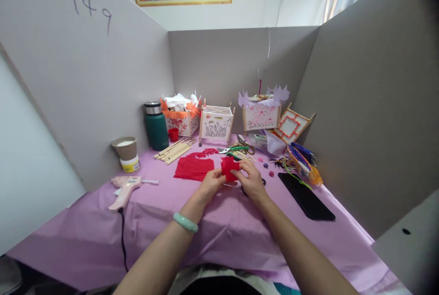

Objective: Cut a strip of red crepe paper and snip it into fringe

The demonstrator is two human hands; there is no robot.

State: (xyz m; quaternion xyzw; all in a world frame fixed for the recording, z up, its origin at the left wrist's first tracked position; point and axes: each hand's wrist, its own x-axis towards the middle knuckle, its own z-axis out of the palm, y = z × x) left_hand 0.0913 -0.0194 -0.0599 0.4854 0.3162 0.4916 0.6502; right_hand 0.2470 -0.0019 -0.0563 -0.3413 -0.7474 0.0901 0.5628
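Note:
Between my two hands, above the table, is a small piece of red paper or thin cloth (229,169) that looks folded. My left hand (213,182) pinches its left edge, and my right hand (252,179) grips it from the right with thumb and fingers. Just behind my left hand lies a larger flat red sheet (195,168). Beyond that sheet rests a fringed red strip (204,153). Dark scissor handles (263,182) show partly beside and under my right hand; the rest is hidden.
At left sit a pink glue gun (127,190) with a cord, a cup (125,148) and a green bottle (156,126). Bamboo sticks (175,149), green-handled pliers (236,148) and decorated paper lanterns (216,123) lie farther back. A black phone-like slab (306,196) is at right.

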